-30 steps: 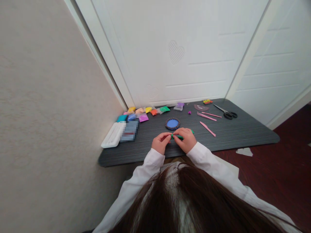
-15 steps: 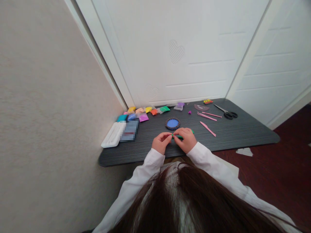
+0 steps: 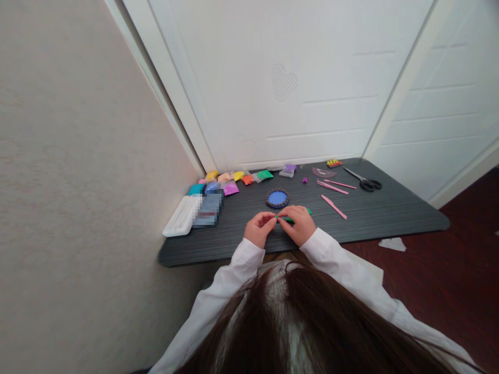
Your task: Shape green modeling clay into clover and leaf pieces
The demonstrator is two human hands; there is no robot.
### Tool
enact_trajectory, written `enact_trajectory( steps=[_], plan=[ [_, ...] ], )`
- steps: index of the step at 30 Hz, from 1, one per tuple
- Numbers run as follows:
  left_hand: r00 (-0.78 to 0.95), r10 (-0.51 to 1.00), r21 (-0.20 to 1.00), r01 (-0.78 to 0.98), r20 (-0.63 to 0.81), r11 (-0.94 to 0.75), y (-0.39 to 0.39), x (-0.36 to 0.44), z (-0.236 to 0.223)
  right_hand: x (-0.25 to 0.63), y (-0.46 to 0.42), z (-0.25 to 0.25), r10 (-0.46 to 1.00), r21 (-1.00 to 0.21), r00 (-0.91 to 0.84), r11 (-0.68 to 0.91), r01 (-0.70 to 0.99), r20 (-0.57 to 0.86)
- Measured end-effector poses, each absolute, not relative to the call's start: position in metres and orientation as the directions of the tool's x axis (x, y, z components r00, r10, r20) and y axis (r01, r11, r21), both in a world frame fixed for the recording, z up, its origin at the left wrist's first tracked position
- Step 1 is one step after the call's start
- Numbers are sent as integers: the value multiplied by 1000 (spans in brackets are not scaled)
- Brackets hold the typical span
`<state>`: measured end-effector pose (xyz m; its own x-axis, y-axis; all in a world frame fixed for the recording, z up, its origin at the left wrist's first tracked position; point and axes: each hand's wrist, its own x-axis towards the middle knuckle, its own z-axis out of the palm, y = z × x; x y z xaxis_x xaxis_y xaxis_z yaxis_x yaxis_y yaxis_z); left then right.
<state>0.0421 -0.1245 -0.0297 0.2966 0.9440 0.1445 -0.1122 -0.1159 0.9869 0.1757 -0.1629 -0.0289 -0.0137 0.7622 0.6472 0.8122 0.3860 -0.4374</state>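
My left hand (image 3: 259,228) and my right hand (image 3: 298,224) meet over the front of the dark table. Fingers of both are pinched on a small green clay piece (image 3: 277,217). A longer green strip (image 3: 289,220) runs beneath my right hand, partly hidden, and green shows again past its knuckles. I cannot tell whether the strip joins the pinched piece. Just beyond my fingers lies a round blue disc (image 3: 277,198) with a dark brown, beaded rim. A small purple lump (image 3: 304,180) rests farther back.
Pink modelling tools (image 3: 333,206), black-handled scissors (image 3: 370,184) and a clear plate (image 3: 323,172) lie on the right. Coloured clay packets (image 3: 265,175) line the back left, near a white tray (image 3: 182,217) and a blurred blue packet (image 3: 208,209). A white wall panel (image 3: 280,124) borders the table (image 3: 405,218).
Almost nothing differs. My hands keep pinching the green clay piece in the same spot, with only a slight shift of the fingers.
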Motion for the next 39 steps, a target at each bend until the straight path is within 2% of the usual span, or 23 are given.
enact_trajectory(
  steps=[18,39],
  plan=[
    [288,944,985,-100,162,-138,-124,41,-30,175,-165,-27,761,-420,-11,370,829,649],
    [275,944,975,-178,181,-135,-121,41,-38,174,-167,-25,758,-419,3,358,834,652]
  ],
)
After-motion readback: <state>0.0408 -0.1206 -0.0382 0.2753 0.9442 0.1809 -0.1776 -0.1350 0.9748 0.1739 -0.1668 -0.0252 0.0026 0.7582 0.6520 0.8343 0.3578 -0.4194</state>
